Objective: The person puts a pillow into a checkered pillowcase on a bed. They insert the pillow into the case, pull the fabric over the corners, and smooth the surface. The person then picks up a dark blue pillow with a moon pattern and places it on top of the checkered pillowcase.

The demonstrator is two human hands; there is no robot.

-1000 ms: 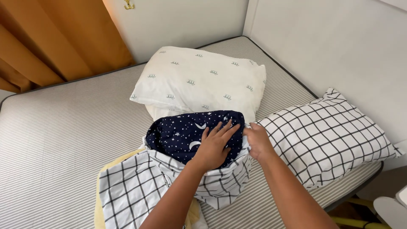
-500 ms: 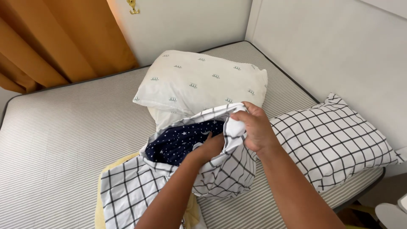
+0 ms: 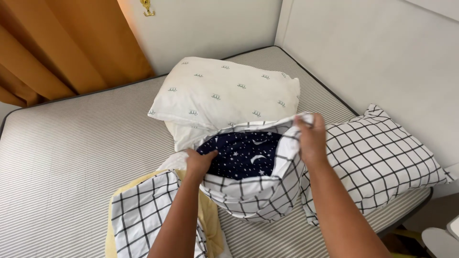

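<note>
Checked cotton is being drawn over a navy star-print pillow [image 3: 241, 154] at the near middle of the striped mattress [image 3: 71, 143].

The left hand [image 3: 200, 162] is pressed on the pillow's left corner inside the checked pillowcase [image 3: 258, 196], fingers tucked under cloth, their spread not to be told; the corner is best pushed deep. To the right, the right hand [image 3: 311, 138] is clenched on the case's far rim, lifted above the pillow; the opening should be kept taut and wide.

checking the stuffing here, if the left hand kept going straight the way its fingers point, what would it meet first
The left hand points into the open checked pillowcase, so it would likely press first into the dark star-print pillow it already touches; depth beyond is unclear.
</note>
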